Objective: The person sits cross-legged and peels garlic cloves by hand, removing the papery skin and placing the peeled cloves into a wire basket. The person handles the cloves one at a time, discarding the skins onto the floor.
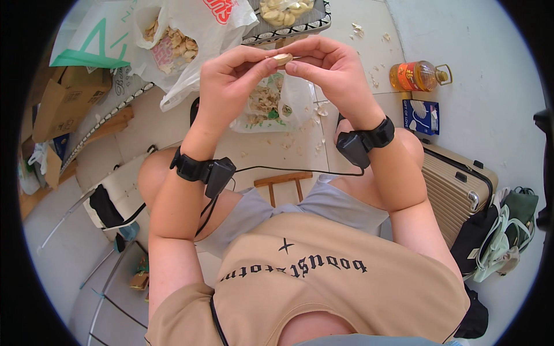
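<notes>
A garlic clove [283, 59] is pinched between the fingertips of both hands, up in front of me. My left hand [231, 78] grips its left end with thumb and forefinger. At the other end are the thumb and fingers of my right hand [331, 67]. Below the hands, a plastic bag [298, 97] on the floor holds papery peels [264, 99]. Unpeeled cloves [181, 45] fill the mouth of a white plastic bag [216, 39] at upper left. Beyond the hands, pale peeled cloves [283, 13] lie in a clear bag.
Loose peel scraps [320, 110] dot the tiled floor. To the right stand an oil bottle [415, 76], a blue box [420, 116] and a ribbed suitcase [454, 186]. A cardboard box [71, 97] is at left. A cable [298, 168] links my wrist devices.
</notes>
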Tool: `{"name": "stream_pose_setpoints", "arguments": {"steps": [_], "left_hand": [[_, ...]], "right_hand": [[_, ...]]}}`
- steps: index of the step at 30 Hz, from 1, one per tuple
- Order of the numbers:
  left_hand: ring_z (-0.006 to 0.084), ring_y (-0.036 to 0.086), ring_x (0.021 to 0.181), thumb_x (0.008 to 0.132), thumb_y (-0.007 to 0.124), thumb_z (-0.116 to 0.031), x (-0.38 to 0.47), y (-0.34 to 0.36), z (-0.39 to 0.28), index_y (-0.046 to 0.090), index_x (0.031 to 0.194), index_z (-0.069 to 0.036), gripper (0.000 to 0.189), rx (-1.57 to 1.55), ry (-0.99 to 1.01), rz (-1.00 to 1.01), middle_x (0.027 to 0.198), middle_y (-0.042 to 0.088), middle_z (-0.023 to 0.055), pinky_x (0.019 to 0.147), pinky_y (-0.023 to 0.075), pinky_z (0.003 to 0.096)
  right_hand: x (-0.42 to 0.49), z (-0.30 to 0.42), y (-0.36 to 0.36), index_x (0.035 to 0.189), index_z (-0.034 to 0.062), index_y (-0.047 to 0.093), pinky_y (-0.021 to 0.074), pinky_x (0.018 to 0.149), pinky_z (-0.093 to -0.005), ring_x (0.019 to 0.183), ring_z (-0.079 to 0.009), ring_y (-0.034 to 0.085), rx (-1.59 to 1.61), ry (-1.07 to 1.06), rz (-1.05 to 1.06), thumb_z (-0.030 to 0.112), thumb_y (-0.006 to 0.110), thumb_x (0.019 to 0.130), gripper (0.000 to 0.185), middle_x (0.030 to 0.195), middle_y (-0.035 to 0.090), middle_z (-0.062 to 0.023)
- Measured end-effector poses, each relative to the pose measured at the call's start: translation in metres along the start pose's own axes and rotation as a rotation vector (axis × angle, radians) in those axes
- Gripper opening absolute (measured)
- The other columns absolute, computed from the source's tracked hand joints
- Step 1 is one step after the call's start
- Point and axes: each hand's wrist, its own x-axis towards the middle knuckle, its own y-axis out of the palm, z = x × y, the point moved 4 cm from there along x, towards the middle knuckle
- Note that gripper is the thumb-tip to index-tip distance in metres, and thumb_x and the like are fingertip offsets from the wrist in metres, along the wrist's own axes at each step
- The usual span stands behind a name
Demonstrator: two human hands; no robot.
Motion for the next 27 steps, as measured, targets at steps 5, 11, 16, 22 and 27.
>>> {"name": "stream_pose_setpoints", "arguments": {"steps": [5, 11, 16, 22, 27], "left_hand": [[0.0154, 0.077, 0.094, 0.098, 0.079, -0.001, 0.001, 0.001, -0.01, 0.081, 0.114, 0.0, 0.016, 0.196, 0.137, 0.022, 0.106, 0.079, 0.0093, 0.079, 0.0613, 0.0265], [0.0142, 0.077, 0.092, 0.095, 0.082, -0.005, 0.002, -0.005, -0.023, 0.081, 0.111, -0.003, 0.016, 0.293, 0.187, 0.012, 0.105, 0.079, 0.0083, 0.076, 0.0602, 0.0267], [0.0126, 0.077, 0.086, 0.097, 0.081, -0.007, -0.002, -0.007, -0.019, 0.081, 0.108, -0.002, 0.013, 0.202, 0.082, -0.005, 0.097, 0.081, 0.007, 0.077, 0.0599, 0.0264], [0.0125, 0.076, 0.082, 0.096, 0.079, -0.007, -0.001, -0.01, -0.017, 0.081, 0.101, 0.001, 0.01, 0.267, 0.071, -0.01, 0.092, 0.082, 0.0073, 0.076, 0.061, 0.0273], [0.015, 0.076, 0.078, 0.088, 0.078, -0.006, -0.003, -0.008, -0.02, 0.079, 0.095, 0.002, 0.011, 0.395, 0.124, -0.04, 0.088, 0.08, 0.009, 0.076, 0.0613, 0.0284]], "right_hand": [[-0.002, -0.004, 0.001, 0.121, -0.0045, 0.075, 0.0626, 0.097, -0.0311, 0.107, -0.0179, 0.078, 0.03, 0.01, -0.078, 0.001, 0.079, 0.097, 0.025, 0.114, 0.081, -0.0123], [0.0, -0.005, 0.005, 0.119, -0.0038, 0.078, 0.0626, 0.093, -0.0288, 0.104, -0.0158, 0.078, -0.018, 0.004, -0.063, 0.002, 0.081, 0.097, 0.024, 0.11, 0.081, -0.0104], [0.0, -0.005, 0.01, 0.117, -0.0027, 0.08, 0.0635, 0.087, -0.0272, 0.095, -0.0134, 0.078, -0.139, -0.054, -0.064, 0.002, 0.081, 0.097, 0.021, 0.111, 0.082, -0.0086], [-0.001, -0.003, 0.018, 0.113, -0.0027, 0.082, 0.0648, 0.079, -0.025, 0.09, -0.0126, 0.078, -0.407, -0.236, -0.101, 0.002, 0.084, 0.094, 0.02, 0.102, 0.082, -0.0092], [-0.005, 0.004, 0.023, 0.109, -0.0012, 0.083, 0.0662, 0.075, -0.026, 0.085, -0.0147, 0.079, -0.584, -0.34, -0.095, 0.0, 0.085, 0.09, 0.019, 0.1, 0.081, -0.0091]]}}
